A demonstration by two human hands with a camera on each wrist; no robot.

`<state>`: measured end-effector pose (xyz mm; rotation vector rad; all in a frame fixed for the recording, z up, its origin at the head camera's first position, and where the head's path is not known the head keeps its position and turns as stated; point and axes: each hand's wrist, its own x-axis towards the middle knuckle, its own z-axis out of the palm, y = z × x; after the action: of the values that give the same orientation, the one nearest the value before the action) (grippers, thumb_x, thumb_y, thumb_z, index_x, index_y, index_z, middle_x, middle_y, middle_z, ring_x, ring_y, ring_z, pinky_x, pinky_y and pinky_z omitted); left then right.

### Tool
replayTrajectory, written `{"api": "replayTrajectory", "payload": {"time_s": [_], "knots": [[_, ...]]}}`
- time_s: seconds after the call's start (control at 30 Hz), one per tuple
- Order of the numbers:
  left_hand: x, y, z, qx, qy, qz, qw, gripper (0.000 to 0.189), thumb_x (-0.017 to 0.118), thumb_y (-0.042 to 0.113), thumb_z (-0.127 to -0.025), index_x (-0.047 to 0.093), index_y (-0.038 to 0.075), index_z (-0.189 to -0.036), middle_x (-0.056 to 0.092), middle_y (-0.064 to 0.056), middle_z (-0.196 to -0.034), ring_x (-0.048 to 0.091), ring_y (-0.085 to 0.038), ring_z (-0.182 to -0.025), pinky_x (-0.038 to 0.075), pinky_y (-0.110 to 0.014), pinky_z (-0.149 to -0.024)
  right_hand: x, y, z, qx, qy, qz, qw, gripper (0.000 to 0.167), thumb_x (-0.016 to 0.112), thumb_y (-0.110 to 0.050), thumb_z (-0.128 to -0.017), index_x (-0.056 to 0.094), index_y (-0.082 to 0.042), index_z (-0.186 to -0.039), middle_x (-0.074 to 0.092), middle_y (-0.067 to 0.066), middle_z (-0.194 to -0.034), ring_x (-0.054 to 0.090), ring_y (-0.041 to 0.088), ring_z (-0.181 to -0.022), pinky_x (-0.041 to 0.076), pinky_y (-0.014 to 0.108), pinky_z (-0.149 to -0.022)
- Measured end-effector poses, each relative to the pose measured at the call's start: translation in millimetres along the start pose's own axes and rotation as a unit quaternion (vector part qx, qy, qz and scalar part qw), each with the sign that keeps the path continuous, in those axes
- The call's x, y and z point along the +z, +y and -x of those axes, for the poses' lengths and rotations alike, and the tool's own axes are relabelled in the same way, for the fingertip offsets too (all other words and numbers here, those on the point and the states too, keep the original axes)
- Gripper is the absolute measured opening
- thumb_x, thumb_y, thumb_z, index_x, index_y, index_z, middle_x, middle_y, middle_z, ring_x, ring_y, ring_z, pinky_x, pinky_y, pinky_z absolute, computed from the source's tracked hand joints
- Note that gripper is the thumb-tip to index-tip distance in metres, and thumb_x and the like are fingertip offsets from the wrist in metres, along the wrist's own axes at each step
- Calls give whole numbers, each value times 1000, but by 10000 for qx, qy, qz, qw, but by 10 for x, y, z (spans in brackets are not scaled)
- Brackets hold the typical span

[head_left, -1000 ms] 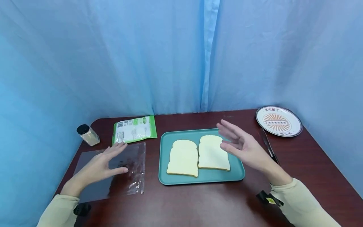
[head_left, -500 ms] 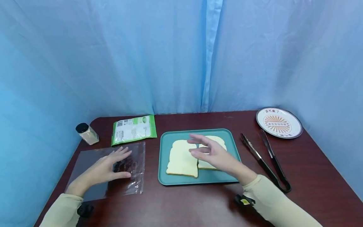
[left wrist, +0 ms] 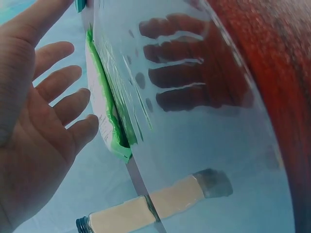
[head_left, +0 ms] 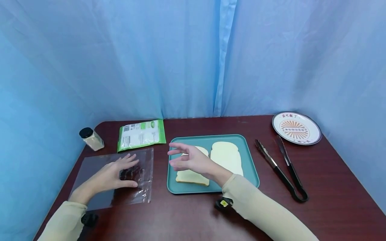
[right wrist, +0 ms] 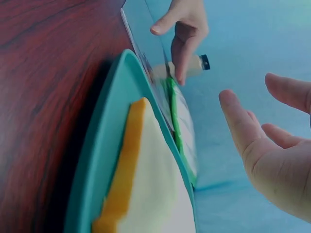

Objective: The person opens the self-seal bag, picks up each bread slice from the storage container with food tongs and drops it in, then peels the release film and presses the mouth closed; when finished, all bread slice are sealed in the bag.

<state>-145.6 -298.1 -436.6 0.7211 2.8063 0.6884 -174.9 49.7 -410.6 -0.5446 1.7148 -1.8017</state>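
Observation:
Over a clear plastic bag (head_left: 99, 201) lying flat on the table, my left hand (head_left: 110, 179) hovers with fingers spread and nothing in it. The left wrist view shows a gap between that hand (left wrist: 43, 111) and the shiny bag (left wrist: 218, 141), which mirrors the fingers. My right hand (head_left: 193, 160) is held above the left bread slice (head_left: 191, 177), its fingers loosely extended and holding nothing. It partly hides that slice. A second bread slice (head_left: 227, 155) lies beside the first on a teal tray (head_left: 250, 167). In the right wrist view the bread (right wrist: 150, 179) sits below the hand (right wrist: 277, 150), apart from it.
Black-handled tongs (head_left: 283, 172) lie right of the tray, spread apart. Behind them stands a white patterned plate (head_left: 295, 129) at the back right. A green-and-white packet (head_left: 141, 135) lies behind the bag. At the back left is a black-capped jar (head_left: 92, 140). Blue curtains (head_left: 181, 60) surround the table.
My right hand has swept left, from the tray's right side to above the left slice, uncovering the tongs and the right slice. My left hand has barely moved.

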Motion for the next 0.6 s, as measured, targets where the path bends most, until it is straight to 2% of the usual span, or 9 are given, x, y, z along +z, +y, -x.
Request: {"api": "replayTrajectory", "payload": {"time_s": [0.2, 0.37, 0.47, 0.6], "knots": [[0, -12, -9, 17, -11, -58, 10000, 85, 83, 51, -80, 56, 2, -144, 45, -23, -152, 34, -49, -143, 30, -70, -108, 98, 69, -151, 297, 91, -232, 9992, 67, 73, -6, -94, 42, -11, -153, 57, 12, -139, 60, 43, -121, 57, 40, -90], [8, -23, -11, -8, 16, -215, 9998, 81, 81, 51, -83, 57, 2, -143, 45, -25, -151, 35, -51, -141, 33, -71, -105, 150, 123, -196, 379, -30, -189, 9991, 66, 72, -5, -94, 42, -7, -153, 53, 19, -143, 60, 43, -121, 57, 40, -90], [12, -38, -7, -71, 89, -258, 9996, 81, 80, 52, -83, 57, 2, -142, 43, -26, -152, 33, -52, -142, 31, -73, -104, 175, 150, -207, 401, -98, -107, 9991, 65, 71, -5, -94, 42, -6, -153, 51, 23, -145, 61, 42, -121, 57, 40, -91], [19, -67, 3, -150, 63, -290, 9994, 80, 80, 51, -83, 57, 2, -142, 43, -26, -152, 33, -52, -141, 30, -74, -105, 198, 182, -227, 445, -110, -3, 9989, 65, 72, -5, -94, 43, -5, -152, 52, 22, -145, 65, 33, -116, 57, 39, -91]]}}
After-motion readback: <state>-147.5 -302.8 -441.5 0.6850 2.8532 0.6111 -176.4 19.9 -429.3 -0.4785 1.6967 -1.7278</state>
